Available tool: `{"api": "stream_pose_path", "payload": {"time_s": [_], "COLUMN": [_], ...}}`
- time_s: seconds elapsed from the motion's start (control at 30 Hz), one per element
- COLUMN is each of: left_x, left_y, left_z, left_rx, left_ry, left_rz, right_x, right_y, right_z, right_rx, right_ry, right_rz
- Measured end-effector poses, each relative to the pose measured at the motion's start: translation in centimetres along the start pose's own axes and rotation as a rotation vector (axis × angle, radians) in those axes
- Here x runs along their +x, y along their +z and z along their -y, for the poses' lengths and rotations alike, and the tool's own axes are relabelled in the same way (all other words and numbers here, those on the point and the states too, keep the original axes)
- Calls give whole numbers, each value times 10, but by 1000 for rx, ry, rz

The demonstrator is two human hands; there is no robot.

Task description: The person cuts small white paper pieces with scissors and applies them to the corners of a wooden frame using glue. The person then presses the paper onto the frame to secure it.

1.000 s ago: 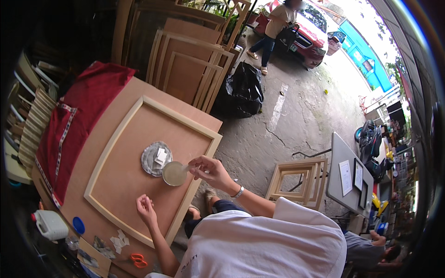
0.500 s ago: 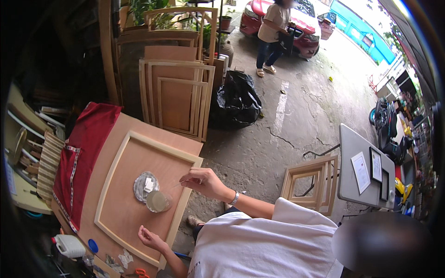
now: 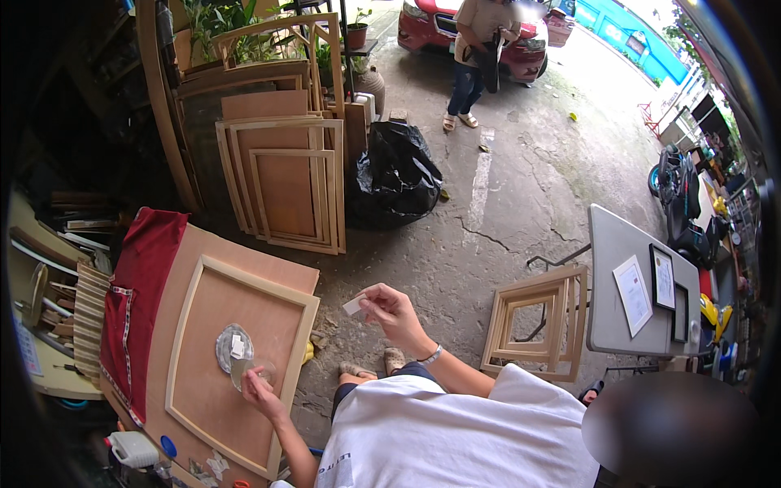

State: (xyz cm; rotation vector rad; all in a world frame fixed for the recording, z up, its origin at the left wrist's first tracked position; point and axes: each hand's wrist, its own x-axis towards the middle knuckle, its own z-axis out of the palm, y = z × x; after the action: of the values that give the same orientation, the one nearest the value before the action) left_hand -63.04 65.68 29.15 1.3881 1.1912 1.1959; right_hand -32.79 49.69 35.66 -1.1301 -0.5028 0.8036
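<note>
Head view shows us bent over a plywood board (image 3: 175, 325) that carries a pale wooden frame (image 3: 183, 342). Our left hand (image 3: 259, 389) rests inside the frame, near its right rail, fingers curled onto a clear round lid (image 3: 244, 370); how firmly we grip it we cannot tell. Just beside the lid, toward the middle of the board, lies a round silvery dish (image 3: 232, 346) with a small white piece on it. Our right hand (image 3: 392, 313) is lifted off the board's right edge, over the concrete floor (image 3: 488, 220), thumb and forefinger pinched on a small white card (image 3: 355, 305), the other fingers loosely bent. A red cloth (image 3: 138, 285) covers the board's left edge. More frames (image 3: 285, 179) lean upright beyond the far edge, beside a black bag (image 3: 394, 175). Farther off a person (image 3: 480, 49) stands by a red car (image 3: 427, 24).
</note>
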Motion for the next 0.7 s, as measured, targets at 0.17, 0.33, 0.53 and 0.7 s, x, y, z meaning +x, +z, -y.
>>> {"api": "stream_pose_path", "payload": {"time_s": [0.17, 0.33, 0.53, 0.7], "left_x": [17, 31, 55, 58], "left_y": [9, 18, -13, -60], "left_z": [-26, -21, 21, 71], "left_rx": [-142, -259, -263, -150], "left_ry": [-12, -115, 66, 150], "left_rz": [-40, -115, -98, -221], "right_x": [8, 22, 58, 84], "right_y": [-3, 7, 52, 110], "right_z": [0, -1, -5, -20], "right_rx": [2, -6, -89, -288], "right_ry": [14, 7, 43, 53], "right_rz": [5, 40, 160, 290]}}
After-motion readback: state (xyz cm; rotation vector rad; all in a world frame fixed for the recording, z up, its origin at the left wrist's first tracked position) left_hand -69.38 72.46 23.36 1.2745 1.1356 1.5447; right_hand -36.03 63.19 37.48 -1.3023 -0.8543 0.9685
